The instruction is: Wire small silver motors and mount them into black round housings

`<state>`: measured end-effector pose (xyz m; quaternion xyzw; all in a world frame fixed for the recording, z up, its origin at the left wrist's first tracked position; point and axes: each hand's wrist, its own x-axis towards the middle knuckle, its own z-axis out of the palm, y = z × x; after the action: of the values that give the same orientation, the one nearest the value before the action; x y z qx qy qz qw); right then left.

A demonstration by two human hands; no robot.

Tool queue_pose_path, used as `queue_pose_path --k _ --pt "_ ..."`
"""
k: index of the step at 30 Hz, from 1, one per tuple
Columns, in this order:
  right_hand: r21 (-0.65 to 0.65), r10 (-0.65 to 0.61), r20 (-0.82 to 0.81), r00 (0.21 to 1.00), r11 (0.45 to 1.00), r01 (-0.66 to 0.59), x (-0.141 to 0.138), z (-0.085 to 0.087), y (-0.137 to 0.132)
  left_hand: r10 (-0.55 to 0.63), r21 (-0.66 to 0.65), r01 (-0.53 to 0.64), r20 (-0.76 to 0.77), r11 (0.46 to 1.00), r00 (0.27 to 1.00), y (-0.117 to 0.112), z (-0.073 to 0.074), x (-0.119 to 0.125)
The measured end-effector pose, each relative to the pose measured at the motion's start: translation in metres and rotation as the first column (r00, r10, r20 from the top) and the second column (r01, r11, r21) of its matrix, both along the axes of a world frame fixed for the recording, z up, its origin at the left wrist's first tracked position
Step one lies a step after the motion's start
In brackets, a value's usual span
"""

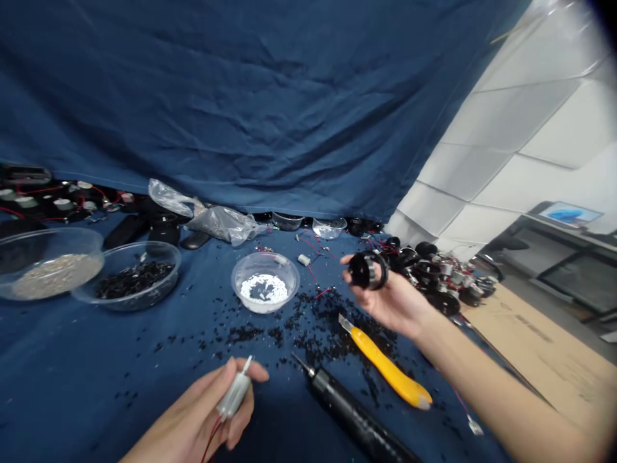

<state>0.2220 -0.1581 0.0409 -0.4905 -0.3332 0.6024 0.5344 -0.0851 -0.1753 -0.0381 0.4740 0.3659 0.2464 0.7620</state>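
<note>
My left hand is closed around a small silver-white motor, its thin shaft pointing up and a red wire trailing down. Farther off to the right, my right hand grips a round black plastic housing with a shiny band. Between the hands lie a black electric screwdriver and a yellow utility knife with its blade out. Ahead of them stands a clear bowl of small white pieces. Tiny black screws or bits are scattered over the blue cloth.
At left, one clear bowl holds beige pieces and another bowl holds black parts. Plastic bags lie along the back, below a blue curtain. A pile of black housings and motors sits right, beside cardboard.
</note>
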Motion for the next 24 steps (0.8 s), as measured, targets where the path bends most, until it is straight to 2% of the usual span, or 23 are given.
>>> queue_pose_path --k 3,5,6,8,10,11,17,21,24 --pt "-0.05 0.107 -0.213 0.971 0.992 -0.12 -0.061 -0.005 -0.042 -0.113 0.091 0.111 0.022 0.99 0.993 -0.003 0.026 -0.002" --pt "-0.073 0.135 -0.322 0.937 0.983 -0.166 -0.093 -0.01 -0.061 -0.186 0.228 0.192 -0.048 0.954 0.981 -0.004 0.035 -0.009" --pt "-0.081 0.129 -0.392 0.911 0.981 -0.174 -0.105 -0.014 -0.068 -0.186 0.337 0.214 -0.114 0.917 0.976 -0.004 0.038 -0.013" --pt "-0.075 0.077 -0.523 0.849 0.988 -0.135 -0.122 -0.024 -0.074 -0.096 0.562 0.198 -0.206 0.803 0.974 -0.005 0.041 -0.019" --pt "-0.063 0.032 -0.591 0.806 0.994 -0.086 -0.13 -0.036 -0.073 0.007 0.696 0.144 -0.209 0.703 0.978 -0.005 0.039 -0.022" --pt "-0.061 0.026 -0.598 0.801 0.995 -0.078 -0.132 -0.043 -0.071 0.034 0.723 0.119 -0.194 0.68 0.98 -0.006 0.036 -0.023" --pt "-0.129 0.057 -0.613 0.788 0.977 -0.172 -0.136 -0.072 -0.061 0.089 0.764 0.065 -0.159 0.642 0.983 -0.007 0.014 -0.018" --pt "-0.154 0.041 -0.66 0.75 0.97 -0.188 -0.14 -0.075 -0.067 0.092 0.799 0.069 -0.153 0.597 0.984 -0.009 0.007 -0.016" --pt "-0.204 -0.025 -0.663 0.748 0.968 -0.149 -0.142 -0.075 -0.072 0.118 0.789 0.055 -0.16 0.612 0.98 -0.01 0.005 -0.016"
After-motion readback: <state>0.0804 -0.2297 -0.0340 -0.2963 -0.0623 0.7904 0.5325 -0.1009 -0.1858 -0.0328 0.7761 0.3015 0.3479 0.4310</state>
